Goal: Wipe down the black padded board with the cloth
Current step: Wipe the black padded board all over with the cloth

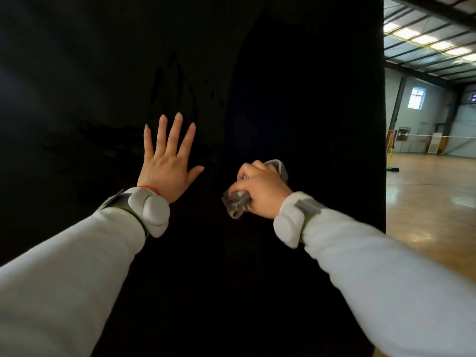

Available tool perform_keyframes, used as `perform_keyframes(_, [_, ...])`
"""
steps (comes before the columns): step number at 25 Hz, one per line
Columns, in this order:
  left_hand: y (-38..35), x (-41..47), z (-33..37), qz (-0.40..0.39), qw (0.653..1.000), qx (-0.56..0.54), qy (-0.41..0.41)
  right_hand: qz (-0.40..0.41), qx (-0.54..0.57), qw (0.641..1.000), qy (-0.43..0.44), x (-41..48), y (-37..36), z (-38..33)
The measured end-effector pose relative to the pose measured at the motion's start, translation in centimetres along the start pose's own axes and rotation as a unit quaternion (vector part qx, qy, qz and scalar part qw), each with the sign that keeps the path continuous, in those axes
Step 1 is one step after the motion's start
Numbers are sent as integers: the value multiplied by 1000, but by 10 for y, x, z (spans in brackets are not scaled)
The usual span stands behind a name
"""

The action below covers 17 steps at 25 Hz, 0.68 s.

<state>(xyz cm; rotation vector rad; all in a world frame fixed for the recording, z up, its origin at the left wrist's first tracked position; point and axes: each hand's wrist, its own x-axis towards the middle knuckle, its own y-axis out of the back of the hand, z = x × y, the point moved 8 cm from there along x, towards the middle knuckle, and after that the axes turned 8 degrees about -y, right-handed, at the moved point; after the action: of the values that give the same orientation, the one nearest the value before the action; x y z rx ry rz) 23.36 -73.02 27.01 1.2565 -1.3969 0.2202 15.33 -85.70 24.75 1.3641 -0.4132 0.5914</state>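
Observation:
The black padded board (296, 86) stands upright and fills most of the view, its right edge near the frame's right side. My left hand (167, 161) lies flat against it with fingers spread and straight. To its right, my right hand (260, 189) grips a crumpled grey cloth (237, 203) held against the board's surface. Part of the cloth sticks out above the knuckles and part below the thumb. Both wrists wear white and grey bands over white sleeves.
Past the board's right edge lies a wooden sports-hall floor (432, 202) with a net post and base (391, 161), a window (416, 97) and roof beams overhead. Faint smears mark the board above my left hand.

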Motion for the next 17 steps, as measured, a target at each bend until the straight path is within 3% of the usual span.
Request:
perform_keyframes(1, [-2, 0, -1, -8, 1000, 1, -1, 16, -6, 1000, -17, 10, 14, 5])
perform_keyframes(4, [-4, 2, -4, -10, 1000, 6, 3, 192, 25, 970, -145, 41, 81, 33])
perform_keyframes(6, [-4, 2, -3, -5, 1000, 8, 0, 233, 17, 955, -184, 46, 85, 37])
perform_keyframes(12, [2, -5, 0, 1, 1000, 3, -16, 167, 70, 980, -82, -5, -7, 0])
perform_keyframes(17, [-8, -25, 2, -46, 998, 21, -22, 8, 27, 1000, 10, -23, -27, -8])
